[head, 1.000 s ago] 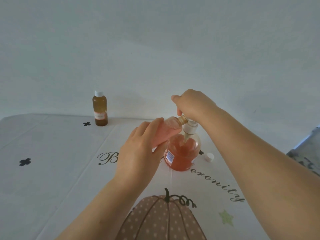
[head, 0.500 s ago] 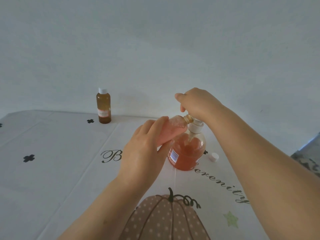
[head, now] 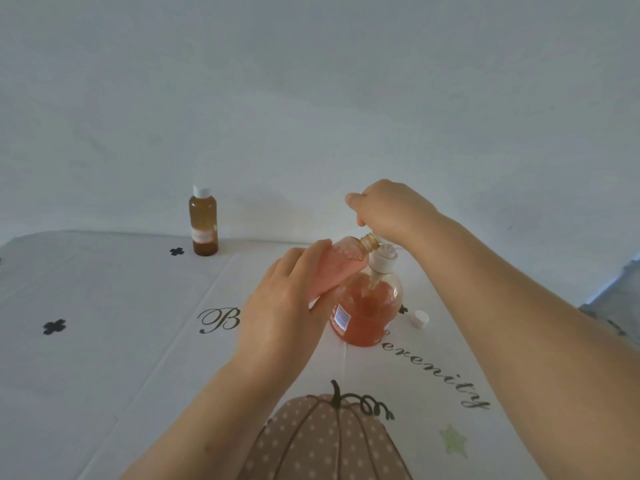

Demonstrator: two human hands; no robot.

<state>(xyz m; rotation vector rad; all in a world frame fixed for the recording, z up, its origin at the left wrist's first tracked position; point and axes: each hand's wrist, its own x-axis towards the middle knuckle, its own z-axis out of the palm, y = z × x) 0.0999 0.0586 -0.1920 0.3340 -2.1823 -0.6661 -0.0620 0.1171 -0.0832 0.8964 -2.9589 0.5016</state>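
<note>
The left hand (head: 277, 306) holds a small bottle (head: 341, 263) of pink liquid tilted, its open mouth at the nozzle of a pump bottle (head: 363, 313) standing on the tablecloth (head: 121, 323). The right hand (head: 388, 209) grips the pump's top from above. A white cap (head: 419, 318) lies just beside the pump bottle.

The small clear bottle (head: 332, 268) gripped in my left hand (head: 280, 306) sits just right of the frame's centre. It is tilted, with its uncapped tan neck pointing up and right, and has pink-orange liquid inside. The neck meets the white pump (head: 381, 261) of the round dispenser bottle (head: 367, 313) below (upright, same orange liquid, blue-and-white label on its left side). My right hand (head: 388, 209) is curled over the pump's top.
</note>
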